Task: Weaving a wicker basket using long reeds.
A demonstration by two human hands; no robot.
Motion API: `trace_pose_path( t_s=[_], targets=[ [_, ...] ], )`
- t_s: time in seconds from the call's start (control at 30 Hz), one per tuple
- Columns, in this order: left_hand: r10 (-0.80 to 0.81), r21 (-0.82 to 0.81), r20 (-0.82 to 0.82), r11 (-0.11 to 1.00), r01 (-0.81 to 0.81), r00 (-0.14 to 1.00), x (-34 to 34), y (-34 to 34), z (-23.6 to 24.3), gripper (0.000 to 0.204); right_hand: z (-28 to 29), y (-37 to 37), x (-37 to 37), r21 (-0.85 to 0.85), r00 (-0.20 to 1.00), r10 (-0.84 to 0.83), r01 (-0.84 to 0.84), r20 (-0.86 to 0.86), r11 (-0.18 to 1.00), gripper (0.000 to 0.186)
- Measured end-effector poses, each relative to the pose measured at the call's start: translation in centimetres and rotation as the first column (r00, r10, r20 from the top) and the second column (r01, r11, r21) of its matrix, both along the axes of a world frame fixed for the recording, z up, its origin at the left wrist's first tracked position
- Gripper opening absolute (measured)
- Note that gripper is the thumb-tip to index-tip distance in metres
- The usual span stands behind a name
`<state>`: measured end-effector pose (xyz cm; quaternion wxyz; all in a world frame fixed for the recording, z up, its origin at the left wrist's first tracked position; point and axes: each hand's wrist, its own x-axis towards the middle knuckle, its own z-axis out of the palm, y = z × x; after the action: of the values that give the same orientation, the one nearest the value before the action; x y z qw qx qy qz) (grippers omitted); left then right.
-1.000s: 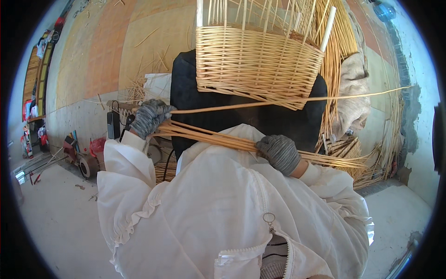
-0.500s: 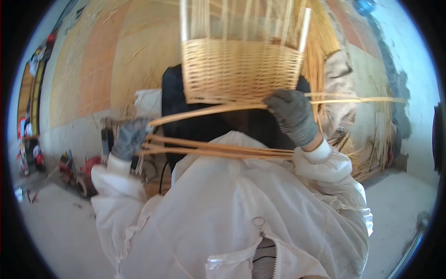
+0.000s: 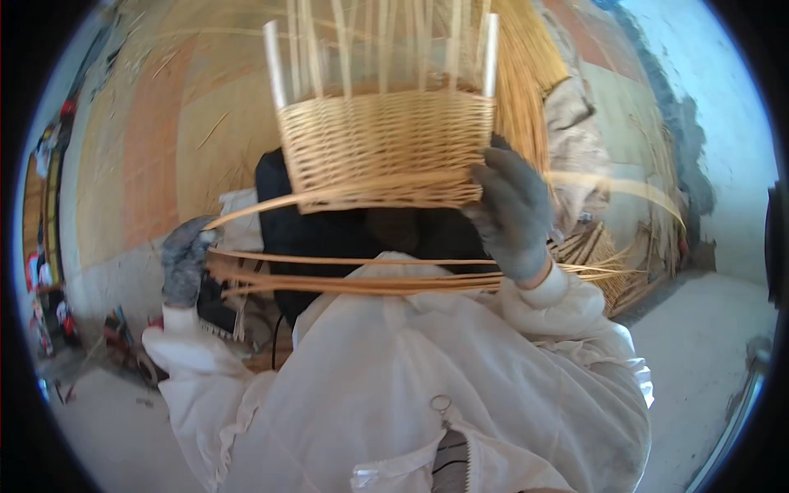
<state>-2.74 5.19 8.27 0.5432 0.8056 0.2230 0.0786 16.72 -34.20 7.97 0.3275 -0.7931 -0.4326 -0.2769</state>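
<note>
A partly woven wicker basket panel (image 3: 382, 148) stands in front of me, tilted slightly, with bare upright stakes above the weave and a white rod at each side. My left hand (image 3: 187, 261), in a grey glove, is closed on several wicker strands. One strand (image 3: 263, 205) rises from it across the lower weave toward the panel's right corner. Lower strands (image 3: 370, 283) stretch in front of my chest to my right forearm. My right hand (image 3: 511, 209), also gloved, has its fingers bent around the strand at the lower right corner; its fingertips are partly hidden.
Behind the panel, a long bundle of loose wicker (image 3: 518, 78) leans over a wooden board surface. A crumpled beige cloth (image 3: 579, 148) hangs beside it. More cut strands (image 3: 604, 255) lie at the right, near a blue-white wall (image 3: 723, 156). Tools and a wheel clutter the left side.
My left hand has moved left and down with the strands. The panel has shifted left and lower in view. My right hand's fingers have loosened and turned upward; the strand ends at right are swinging.
</note>
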Motion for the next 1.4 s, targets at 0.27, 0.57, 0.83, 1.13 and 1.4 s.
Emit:
trace_pose_path(
  t_s=[0.27, 0.57, 0.83, 1.13, 1.4],
  targets=[
    [-0.169, 0.343, 0.483, 0.939, -0.008, 0.859, 14.3, -17.5, -2.2, 0.035, 0.4, -0.1, -1.8, 0.305, 0.677, 0.149, 0.116, -0.721, 0.945, 0.058],
    [-0.392, 0.763, 0.286, 0.645, 0.039, 0.874, 7.5, -18.8, -5.7, 0.042, -0.2, -3.0, -0.3, 0.329, -0.087, 0.347, 0.174, -0.934, 0.928, 0.045],
    [-0.384, 0.917, 0.021, 0.376, 0.136, 0.923, -1.4, -11.7, -2.9, 0.028, 1.1, 0.5, -0.6, -0.36, 0.541, 0.163, -0.726, -0.825, 0.587, 0.036],
    [0.786, -0.307, -0.338, 0.428, -0.85, 0.517, -7.2, -5.6, -11.0, 0.043, -8.6, 10.5, -3.9, -0.376, 0.81, 0.133, -0.402, -0.571, 0.835, 0.029],
    [0.721, -0.725, -0.22, 0.329, -0.605, 0.657, -7.9, -5.4, -13.5, 0.032, -10.0, 13.3, -7.5, 0.012, 0.363, 0.332, -0.659, -0.87, 0.752, 0.044]
  ],
)
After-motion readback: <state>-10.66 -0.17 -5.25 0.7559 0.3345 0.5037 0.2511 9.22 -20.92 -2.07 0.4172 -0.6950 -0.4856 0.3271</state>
